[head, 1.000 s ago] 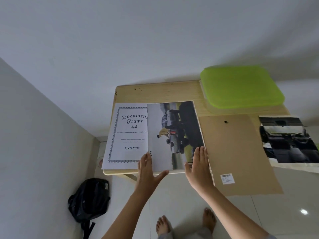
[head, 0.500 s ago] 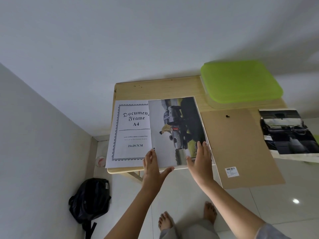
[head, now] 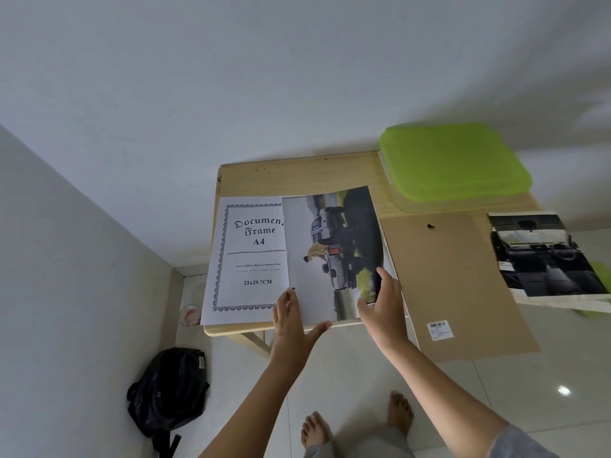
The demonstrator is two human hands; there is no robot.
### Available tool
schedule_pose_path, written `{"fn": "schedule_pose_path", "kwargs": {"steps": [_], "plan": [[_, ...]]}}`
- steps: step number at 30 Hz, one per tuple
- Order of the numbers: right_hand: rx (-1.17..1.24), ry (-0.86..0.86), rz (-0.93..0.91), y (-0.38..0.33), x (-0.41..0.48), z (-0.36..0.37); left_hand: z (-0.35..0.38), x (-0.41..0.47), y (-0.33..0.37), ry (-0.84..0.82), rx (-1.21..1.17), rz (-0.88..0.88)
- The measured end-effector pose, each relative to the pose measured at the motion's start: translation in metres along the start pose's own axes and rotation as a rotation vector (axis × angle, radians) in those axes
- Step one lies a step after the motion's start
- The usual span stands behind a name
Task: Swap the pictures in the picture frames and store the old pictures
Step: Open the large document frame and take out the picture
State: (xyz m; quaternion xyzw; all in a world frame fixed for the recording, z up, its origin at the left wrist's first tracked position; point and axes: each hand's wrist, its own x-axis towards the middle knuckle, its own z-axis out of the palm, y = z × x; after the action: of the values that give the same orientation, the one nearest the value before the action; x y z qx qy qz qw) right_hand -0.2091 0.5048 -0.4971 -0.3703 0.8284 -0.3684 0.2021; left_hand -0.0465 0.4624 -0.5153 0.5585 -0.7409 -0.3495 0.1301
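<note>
Left hand (head: pixel 291 322) is flat with fingers straight. It presses the near edge of the truck photo (head: pixel 334 252), right at its seam with the "Document Frame A4" insert sheet (head: pixel 251 256). Right hand (head: pixel 383 309) looks pinched on the photo's near right corner, thumb on top, with that corner lifted slightly off the counter (head: pixel 297 176). The photo sits mid-counter against the near edge, overlapping the insert's right side.

Risks as I read them:
- One hand pins while the other lifts. Pull too hard and you crease or tear the photo at the pinched corner, so ease the left hand's pressure first.
- The insert sheet lies loose at the near left corner, its border at or over the left edge. If the photo drags it, it slides off to the floor by the backpack (head: pixel 168 388).
- The backing board (head: pixel 456 279), just beside your right hand, seems to overhang the near edge. A forearm bump tips it off.
- The interior photo (head: pixel 545 256) at the right edge and the green-lidded box (head: pixel 453 160) at the far right corner are well apart from your hands, so low risk.

Can't tell if a frame lies under the sheets.
</note>
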Motion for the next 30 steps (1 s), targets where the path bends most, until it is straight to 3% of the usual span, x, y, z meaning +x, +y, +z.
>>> {"fn": "schedule_pose_path", "kwargs": {"steps": [7, 11, 15, 18, 30], "plan": [[0.165, 0.001, 0.154, -0.011, 0.029, -0.029, 0.0, -0.001, -0.002, 0.023, -0.011, 0.03], [0.279, -0.153, 0.251, -0.01, 0.052, -0.04, 0.0, -0.001, -0.002, 0.005, -0.004, 0.037], [0.197, -0.277, 0.199, -0.004, 0.063, -0.044, 0.0, -0.002, -0.003, -0.006, -0.026, 0.029], [0.172, -0.279, 0.15, 0.0, 0.063, -0.043, -0.002, -0.003, -0.004, -0.014, -0.044, 0.027], [0.483, -0.185, 0.103, 0.004, 0.061, -0.054, -0.019, 0.001, 0.014, -0.106, -0.218, -0.044]]}}
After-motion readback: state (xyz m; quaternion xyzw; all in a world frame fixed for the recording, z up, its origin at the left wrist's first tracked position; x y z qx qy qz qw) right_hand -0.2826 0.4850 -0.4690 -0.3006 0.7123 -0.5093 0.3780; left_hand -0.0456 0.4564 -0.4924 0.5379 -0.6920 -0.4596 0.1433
